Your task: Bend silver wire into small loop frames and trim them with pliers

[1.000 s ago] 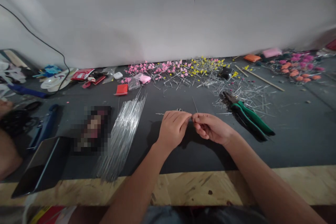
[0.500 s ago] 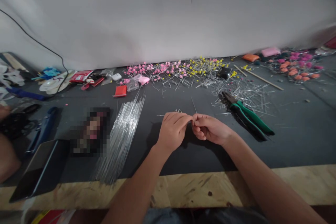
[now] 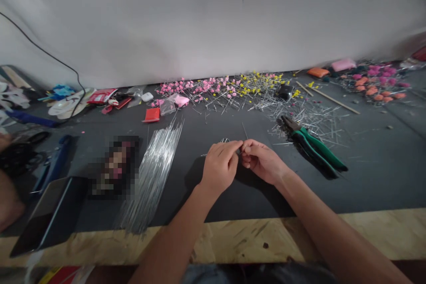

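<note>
My left hand [image 3: 220,166] and my right hand [image 3: 261,158] meet fingertip to fingertip above the dark tabletop. Both pinch a thin metal wire [image 3: 245,130], whose straight end sticks up beyond the right fingertips; the part between my fingers is mostly hidden. Just past my left knuckles a small looped bit of wire [image 3: 225,140] shows, and I cannot tell whether it is held or lying there. Left of my hands lies a bundle of straight silver wires [image 3: 155,168]. To their right rest green-handled pliers [image 3: 314,146], jaws pointing away from me.
Pink-tipped wires [image 3: 193,88] and yellow-tipped wires [image 3: 262,83] lie along the wall, with loose short wires [image 3: 316,120] nearer. Orange and magenta tipped pieces [image 3: 379,84] sit far right. Leftward are a red packet [image 3: 152,115], a phone [image 3: 46,217] and another person's arm [image 3: 9,199].
Both hands have shifted very slightly, the right one a little up and to the left. The fingers still pinch the wire, and the things on the table stay put.
</note>
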Available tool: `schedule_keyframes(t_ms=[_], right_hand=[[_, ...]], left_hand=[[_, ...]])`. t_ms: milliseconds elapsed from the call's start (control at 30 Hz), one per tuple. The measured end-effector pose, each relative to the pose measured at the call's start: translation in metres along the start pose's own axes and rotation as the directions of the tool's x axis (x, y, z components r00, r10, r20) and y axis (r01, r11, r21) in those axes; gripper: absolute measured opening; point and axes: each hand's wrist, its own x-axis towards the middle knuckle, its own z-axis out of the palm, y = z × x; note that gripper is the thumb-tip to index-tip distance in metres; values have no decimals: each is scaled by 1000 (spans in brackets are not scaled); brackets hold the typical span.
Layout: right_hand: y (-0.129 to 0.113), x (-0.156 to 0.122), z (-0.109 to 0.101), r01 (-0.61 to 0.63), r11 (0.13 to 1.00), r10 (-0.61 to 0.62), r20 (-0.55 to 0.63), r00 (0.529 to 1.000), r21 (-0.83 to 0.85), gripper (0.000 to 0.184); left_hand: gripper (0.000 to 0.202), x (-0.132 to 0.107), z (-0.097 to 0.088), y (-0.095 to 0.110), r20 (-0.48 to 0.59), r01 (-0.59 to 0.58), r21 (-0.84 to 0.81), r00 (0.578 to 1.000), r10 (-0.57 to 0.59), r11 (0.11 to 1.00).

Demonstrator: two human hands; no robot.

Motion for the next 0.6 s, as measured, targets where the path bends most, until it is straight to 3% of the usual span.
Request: schedule_keyframes(t_ms=[300, 600], right_hand=[[0, 3, 1, 45, 999, -47, -63, 997, -24, 5], [-6, 4, -3, 30, 997, -31, -8, 999, -69, 6]], left_hand=[[35, 0, -1, 5, 22, 21, -3, 1000, -21, 1000], [28, 2, -3, 4, 28, 83, -35, 996, -82, 996]])
